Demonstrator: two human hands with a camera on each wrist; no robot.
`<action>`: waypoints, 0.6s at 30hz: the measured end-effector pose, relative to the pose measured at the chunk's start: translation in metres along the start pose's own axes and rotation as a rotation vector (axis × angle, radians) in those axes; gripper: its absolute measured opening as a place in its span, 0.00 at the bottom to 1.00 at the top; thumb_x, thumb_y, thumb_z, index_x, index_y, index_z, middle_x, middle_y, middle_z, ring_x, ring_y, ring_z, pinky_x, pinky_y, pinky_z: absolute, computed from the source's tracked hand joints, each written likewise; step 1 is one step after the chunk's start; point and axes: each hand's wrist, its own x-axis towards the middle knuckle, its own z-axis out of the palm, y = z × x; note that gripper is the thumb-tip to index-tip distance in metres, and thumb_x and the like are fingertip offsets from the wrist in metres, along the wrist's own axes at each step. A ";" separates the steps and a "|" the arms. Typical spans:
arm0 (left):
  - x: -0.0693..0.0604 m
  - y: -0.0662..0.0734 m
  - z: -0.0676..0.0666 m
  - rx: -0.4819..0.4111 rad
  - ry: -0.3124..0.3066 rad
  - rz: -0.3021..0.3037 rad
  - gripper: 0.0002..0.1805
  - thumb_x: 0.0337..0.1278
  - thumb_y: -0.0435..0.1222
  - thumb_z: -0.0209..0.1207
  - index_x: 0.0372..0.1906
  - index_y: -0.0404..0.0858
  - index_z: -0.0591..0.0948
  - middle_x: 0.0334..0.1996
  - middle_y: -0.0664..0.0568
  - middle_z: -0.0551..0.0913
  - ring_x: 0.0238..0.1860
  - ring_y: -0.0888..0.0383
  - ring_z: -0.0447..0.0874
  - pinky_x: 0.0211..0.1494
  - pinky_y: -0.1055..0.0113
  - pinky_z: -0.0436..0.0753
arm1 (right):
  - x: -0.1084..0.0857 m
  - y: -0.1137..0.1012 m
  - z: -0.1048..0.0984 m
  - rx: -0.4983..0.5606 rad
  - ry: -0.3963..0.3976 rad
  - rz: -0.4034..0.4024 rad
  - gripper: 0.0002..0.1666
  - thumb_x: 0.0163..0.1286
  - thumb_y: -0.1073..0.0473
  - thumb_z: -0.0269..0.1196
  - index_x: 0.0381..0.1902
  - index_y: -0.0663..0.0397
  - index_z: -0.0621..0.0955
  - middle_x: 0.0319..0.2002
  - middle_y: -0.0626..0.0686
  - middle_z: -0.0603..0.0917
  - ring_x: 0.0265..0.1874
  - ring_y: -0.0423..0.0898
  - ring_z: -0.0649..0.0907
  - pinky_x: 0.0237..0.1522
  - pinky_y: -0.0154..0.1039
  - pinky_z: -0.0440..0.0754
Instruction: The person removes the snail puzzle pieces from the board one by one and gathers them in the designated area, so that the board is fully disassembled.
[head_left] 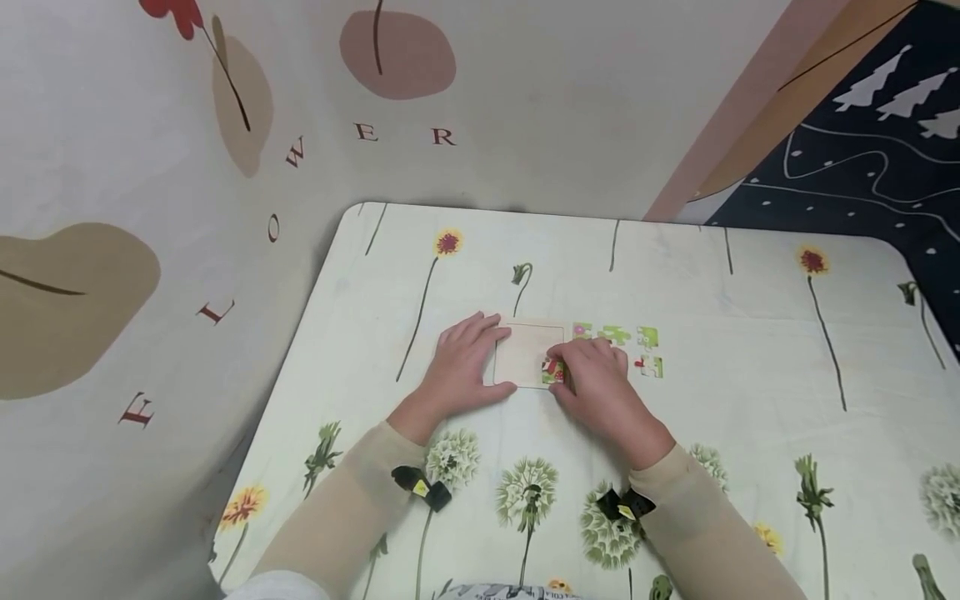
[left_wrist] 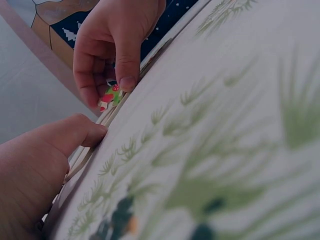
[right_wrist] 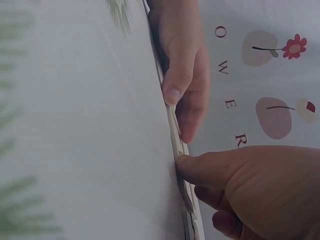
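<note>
A shallow wooden puzzle board [head_left: 520, 354] lies flat on the covered table. At its left end my left hand [head_left: 463, 367] steadies it, thumb along the near edge and fingers toward the far corner. My right hand [head_left: 600, 383] pinches a red and green puzzle piece [head_left: 552, 372] at the board's near right corner. In the left wrist view the piece [left_wrist: 110, 96] shows between the right thumb and fingers, slightly tilted. The right wrist view has both thumbs at the board's near edge [right_wrist: 173, 122]; there the right hand [right_wrist: 260, 185] hides the piece.
Loose green puzzle pieces [head_left: 615, 335] lie right of the board, including a corner piece [head_left: 647, 337] and a red-marked piece [head_left: 652, 367]. My right hand partly covers that area. A flower-print cloth [head_left: 720, 350] covers the table, and printed fabric [head_left: 555, 142] rises behind its far edge.
</note>
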 end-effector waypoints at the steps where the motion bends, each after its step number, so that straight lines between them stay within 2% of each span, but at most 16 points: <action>1: 0.000 0.000 0.000 -0.002 -0.002 -0.001 0.47 0.57 0.59 0.70 0.78 0.41 0.72 0.81 0.46 0.64 0.83 0.43 0.53 0.80 0.40 0.56 | 0.000 0.001 0.000 0.005 0.002 -0.001 0.25 0.68 0.58 0.76 0.61 0.54 0.83 0.55 0.54 0.84 0.55 0.58 0.75 0.59 0.62 0.65; 6: 0.000 0.000 0.001 -0.003 0.001 0.000 0.47 0.57 0.59 0.71 0.77 0.41 0.72 0.81 0.46 0.64 0.83 0.43 0.53 0.80 0.40 0.56 | -0.001 0.009 0.000 0.067 0.053 -0.005 0.17 0.71 0.58 0.73 0.57 0.52 0.87 0.51 0.50 0.87 0.51 0.55 0.77 0.59 0.62 0.63; 10: 0.000 -0.001 0.001 0.002 0.012 0.011 0.47 0.57 0.59 0.70 0.77 0.41 0.73 0.81 0.46 0.65 0.83 0.43 0.54 0.79 0.39 0.57 | -0.003 0.017 0.000 0.091 0.105 -0.055 0.10 0.71 0.59 0.73 0.49 0.45 0.91 0.43 0.44 0.88 0.44 0.51 0.77 0.54 0.59 0.63; 14: 0.000 -0.002 0.002 -0.001 0.017 0.016 0.46 0.57 0.59 0.71 0.76 0.41 0.73 0.81 0.45 0.65 0.83 0.43 0.54 0.79 0.38 0.58 | -0.006 0.022 0.004 0.067 0.123 -0.143 0.10 0.70 0.59 0.75 0.48 0.44 0.91 0.44 0.45 0.86 0.45 0.51 0.77 0.52 0.59 0.65; 18: 0.000 -0.002 0.002 -0.002 0.016 0.016 0.46 0.57 0.59 0.71 0.77 0.41 0.73 0.81 0.45 0.65 0.83 0.43 0.54 0.79 0.38 0.57 | -0.008 0.023 0.006 0.057 0.147 -0.189 0.11 0.69 0.56 0.75 0.49 0.46 0.91 0.50 0.49 0.85 0.50 0.53 0.77 0.55 0.61 0.65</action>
